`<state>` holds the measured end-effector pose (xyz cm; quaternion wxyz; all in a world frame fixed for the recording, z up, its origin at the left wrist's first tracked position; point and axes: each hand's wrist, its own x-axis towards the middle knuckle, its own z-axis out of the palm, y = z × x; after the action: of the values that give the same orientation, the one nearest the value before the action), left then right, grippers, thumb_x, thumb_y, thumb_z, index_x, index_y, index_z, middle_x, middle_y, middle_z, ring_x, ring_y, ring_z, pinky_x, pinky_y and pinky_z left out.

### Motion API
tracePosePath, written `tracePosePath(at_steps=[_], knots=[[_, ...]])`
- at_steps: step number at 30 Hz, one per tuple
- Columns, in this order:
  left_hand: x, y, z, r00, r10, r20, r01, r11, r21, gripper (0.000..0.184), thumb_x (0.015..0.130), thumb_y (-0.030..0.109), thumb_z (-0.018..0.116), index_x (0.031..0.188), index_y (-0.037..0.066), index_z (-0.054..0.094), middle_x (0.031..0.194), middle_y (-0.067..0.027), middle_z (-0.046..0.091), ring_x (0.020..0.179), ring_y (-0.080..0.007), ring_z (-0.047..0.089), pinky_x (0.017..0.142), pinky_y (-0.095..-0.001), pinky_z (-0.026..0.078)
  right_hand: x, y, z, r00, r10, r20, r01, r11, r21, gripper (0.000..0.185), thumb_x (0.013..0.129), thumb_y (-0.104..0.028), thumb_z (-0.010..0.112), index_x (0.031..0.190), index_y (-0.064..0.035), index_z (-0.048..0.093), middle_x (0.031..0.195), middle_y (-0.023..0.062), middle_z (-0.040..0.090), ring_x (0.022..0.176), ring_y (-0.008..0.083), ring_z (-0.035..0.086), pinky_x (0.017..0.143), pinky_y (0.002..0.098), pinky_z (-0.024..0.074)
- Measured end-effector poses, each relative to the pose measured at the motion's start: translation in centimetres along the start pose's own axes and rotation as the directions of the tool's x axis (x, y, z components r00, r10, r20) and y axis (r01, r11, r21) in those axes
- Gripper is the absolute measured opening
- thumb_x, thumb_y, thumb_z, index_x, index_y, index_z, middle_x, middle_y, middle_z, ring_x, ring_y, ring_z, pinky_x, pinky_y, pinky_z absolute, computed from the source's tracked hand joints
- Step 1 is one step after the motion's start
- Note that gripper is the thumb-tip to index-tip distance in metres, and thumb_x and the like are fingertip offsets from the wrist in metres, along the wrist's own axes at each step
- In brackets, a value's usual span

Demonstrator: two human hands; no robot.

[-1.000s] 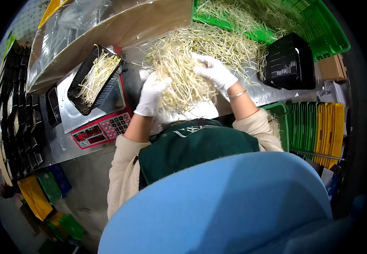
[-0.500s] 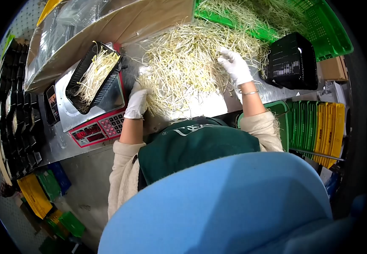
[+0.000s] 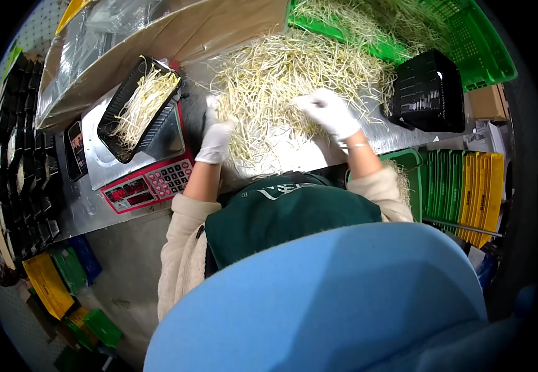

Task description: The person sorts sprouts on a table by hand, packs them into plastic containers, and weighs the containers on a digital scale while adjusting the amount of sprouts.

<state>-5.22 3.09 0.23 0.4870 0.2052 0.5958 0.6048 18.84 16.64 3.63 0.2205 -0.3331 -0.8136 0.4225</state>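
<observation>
A loose heap of bean sprouts (image 3: pixel 269 80) lies spread over the metal table in front of me. At the heap's left edge is my left hand (image 3: pixel 217 137) in a white glove, its fingers pointing away from me and the thumb apart. My gloved right hand (image 3: pixel 331 113) is over the heap's right side, fingers drawn together at some sprouts; exactly what they grip is too small to see. To the left, a black plastic tray (image 3: pixel 168 102) with sprouts in it sits tilted on a red digital scale (image 3: pixel 148 186).
A stack of black trays (image 3: pixel 427 93) stands right of the heap, before a green crate (image 3: pixel 480 53) of sprouts. More black trays (image 3: pixel 30 167) are piled far left. A cardboard panel (image 3: pixel 219 31) edges the table's back. Green and yellow crates (image 3: pixel 461 192) stand at right.
My right hand has moved left and slightly nearer me, its fingers drawing together over the sprouts. My left hand has shifted a little right and away from the scale.
</observation>
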Motion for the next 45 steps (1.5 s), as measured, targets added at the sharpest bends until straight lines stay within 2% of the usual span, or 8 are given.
tracePosePath(at_steps=[6,8,17,27,31,33,39,45], knots=[[-0.5,2.1,-1.8,0.976,-0.033,0.214,0.083,0.970,-0.230,0.072,0.067,-0.011,0.044,0.137,0.001,0.034,0.125,-0.0138,0.053,0.110,-0.0232,0.057,0.091,-0.0321,0.047,-11.3,-0.6,-14.6,0.874,0.438,0.210,-0.485,0.764,0.424,0.024,0.082,-0.025,0.073,0.075,-0.0035,0.064,0.072,0.0016,0.060,0.070,0.0072,0.055,0.063,0.0221,0.0415],[-0.6,1.3,-1.7,0.991,-0.022,0.131,0.049,0.977,-0.208,0.073,0.067,-0.011,0.045,0.138,0.001,0.033,0.125,-0.0136,0.053,0.109,-0.0229,0.057,0.090,-0.0314,0.047,-13.4,3.8,-16.4,0.433,0.901,0.028,-0.708,0.359,-0.608,0.031,0.078,-0.029,0.072,0.094,-0.0028,0.071,0.087,0.0103,0.069,0.082,0.0147,0.065,0.075,0.0276,0.0493],[-0.2,-0.2,0.2,1.000,0.010,-0.002,-0.011,0.999,-0.037,0.074,0.077,-0.011,0.044,0.146,0.004,0.021,0.127,-0.0128,0.053,0.105,-0.0202,0.058,0.086,-0.0276,0.046,-3.4,0.1,0.0,0.946,-0.298,-0.129,0.212,0.868,-0.448,0.016,0.081,-0.018,0.068,0.096,-0.0156,0.072,0.075,0.0057,0.060,0.071,0.0242,0.059,0.064,0.0343,0.0497],[0.8,-3.6,-4.9,0.999,-0.042,0.000,0.041,0.986,-0.160,0.067,0.076,-0.007,0.048,0.140,0.005,0.030,0.119,-0.0142,0.054,0.102,-0.0221,0.057,0.083,-0.0307,0.047,-2.1,-2.6,-2.6,0.988,-0.150,-0.040,0.125,0.921,-0.368,0.015,0.080,-0.022,0.073,0.084,-0.0070,0.071,0.071,0.0064,0.055,0.068,0.0211,0.054,0.062,0.0332,0.0451],[1.0,-3.5,-4.2,0.999,0.029,0.021,-0.024,0.980,-0.199,0.066,0.078,-0.007,0.047,0.140,0.004,0.030,0.119,-0.0143,0.054,0.103,-0.0224,0.056,0.085,-0.0311,0.046,-12.3,-1.1,-13.3,0.829,0.559,0.025,-0.559,0.825,0.076,0.026,0.078,-0.023,0.079,0.088,-0.0004,0.070,0.073,-0.0008,0.060,0.069,0.0046,0.049,0.063,0.0221,0.0426],[-0.8,0.4,-0.9,0.994,-0.106,0.032,0.110,0.974,-0.200,0.065,0.080,-0.006,0.047,0.142,0.003,0.028,0.124,-0.0139,0.052,0.107,-0.0217,0.055,0.089,-0.0311,0.045,-14.5,0.6,-16.8,0.484,0.875,-0.010,-0.566,0.304,-0.766,0.057,0.079,-0.050,0.065,0.111,-0.0036,0.065,0.101,0.0192,0.068,0.090,0.0260,0.067,0.081,0.0360,0.0500],[-0.1,0.2,2.8,0.994,0.083,0.067,-0.075,0.991,-0.111,0.066,0.081,-0.007,0.048,0.143,0.004,0.027,0.130,-0.0123,0.050,0.113,-0.0208,0.054,0.095,-0.0296,0.043,-7.5,-0.9,-6.5,0.972,0.112,-0.208,-0.206,0.831,-0.516,0.051,0.080,-0.031,0.072,0.122,-0.0045,0.059,0.120,0.0166,0.061,0.109,0.0305,0.060,0.094,0.0367,0.0464],[0.1,-1.2,1.0,0.999,0.041,0.003,-0.041,0.997,0.059,0.069,0.080,-0.006,0.049,0.143,0.006,0.026,0.124,-0.0127,0.053,0.105,-0.0197,0.056,0.086,-0.0288,0.046,-3.3,-6.3,7.2,0.903,-0.288,0.318,0.397,0.843,-0.364,0.074,0.079,-0.039,0.069,0.141,-0.0122,0.038,0.145,0.0172,0.037,0.122,0.0382,0.047,0.101,0.0422,0.0404]])
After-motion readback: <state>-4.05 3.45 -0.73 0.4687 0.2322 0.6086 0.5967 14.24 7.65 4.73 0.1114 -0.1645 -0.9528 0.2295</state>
